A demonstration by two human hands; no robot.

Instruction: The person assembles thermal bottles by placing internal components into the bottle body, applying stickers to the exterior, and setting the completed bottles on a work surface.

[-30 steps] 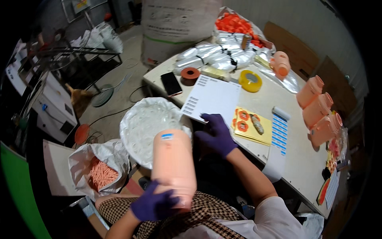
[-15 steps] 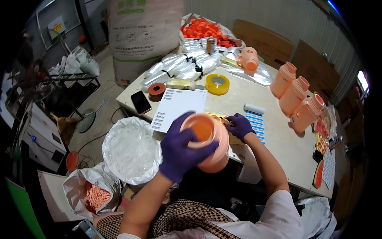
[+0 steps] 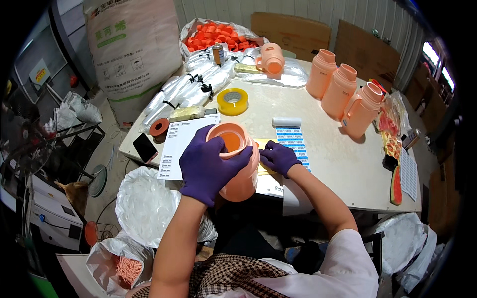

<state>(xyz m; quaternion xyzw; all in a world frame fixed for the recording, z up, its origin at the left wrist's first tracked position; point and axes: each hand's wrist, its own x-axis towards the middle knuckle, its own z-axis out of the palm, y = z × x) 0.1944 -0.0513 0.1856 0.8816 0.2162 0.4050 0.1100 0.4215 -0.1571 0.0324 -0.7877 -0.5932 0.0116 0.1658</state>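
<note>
My left hand (image 3: 211, 166), in a purple glove, is wrapped round the neck of a peach plastic thermos jug (image 3: 241, 185). The jug's open mouth faces up toward me and its inside is orange. My right hand (image 3: 279, 158), gloved alike, is closed, its fingertips at the jug's right side; whatever they pinch is too small to make out. Beneath that hand lie a yellow piece (image 3: 268, 144) and a white label paper (image 3: 271, 185) at the table edge. A blue-and-white sticker sheet (image 3: 293, 141) with a rolled end is beyond it. Left of the jug lies a white label sheet (image 3: 174, 154).
Three peach jugs (image 3: 338, 89) stand at the right; another (image 3: 271, 60) lies at the back. Yellow tape (image 3: 232, 102), brown tape (image 3: 159, 128), a phone (image 3: 145, 148) and plastic bundles (image 3: 184, 89) occupy the table's left side. A bag of clear parts (image 3: 144, 203) sits left below.
My view has shifted to the right. The jug is more upright in my left hand, and my right hand has come in against its side.
</note>
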